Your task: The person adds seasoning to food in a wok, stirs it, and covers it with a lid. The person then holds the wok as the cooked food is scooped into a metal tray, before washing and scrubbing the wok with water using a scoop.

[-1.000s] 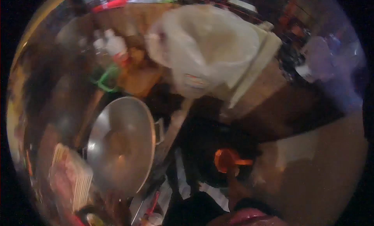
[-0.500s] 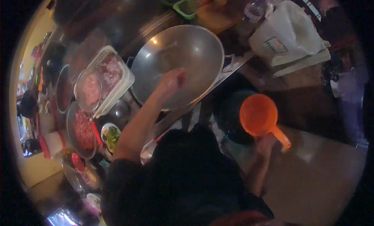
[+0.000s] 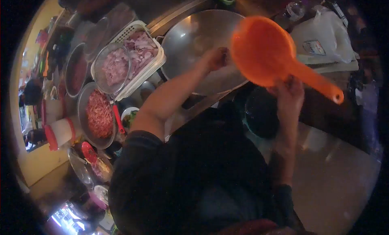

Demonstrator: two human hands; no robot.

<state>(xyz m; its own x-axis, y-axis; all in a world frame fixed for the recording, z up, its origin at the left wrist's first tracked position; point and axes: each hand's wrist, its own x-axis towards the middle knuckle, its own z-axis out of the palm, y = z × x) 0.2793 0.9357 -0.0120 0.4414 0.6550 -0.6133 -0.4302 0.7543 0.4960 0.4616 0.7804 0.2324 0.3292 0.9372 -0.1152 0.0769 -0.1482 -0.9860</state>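
Note:
An orange plastic water dipper [image 3: 261, 53] is raised at the right side of a wide metal wok [image 3: 182, 44], covering part of its rim. My right hand [image 3: 289, 91] grips the dipper near the base of its handle, which points down to the right. Over the wok's inside is my left hand [image 3: 216, 59], its fingers curled in. Whatever those fingers may hold cannot be made out. Below the dipper stands a dark bucket [image 3: 261, 113], partly hidden by my right arm.
Left of the wok is a white basket [image 3: 139, 79] of raw meat, with a strainer [image 3: 115, 69] of meat on it. A metal bowl [image 3: 83, 125] holds shredded reddish food. A red-lidded container [image 3: 60, 133] lies farther left. At the back right sits a white plastic-lined bin [image 3: 324, 36].
My right hand has lifted the orange dipper from above the dark bucket up toward the wok. My left hand remains over the wok. The view has shifted.

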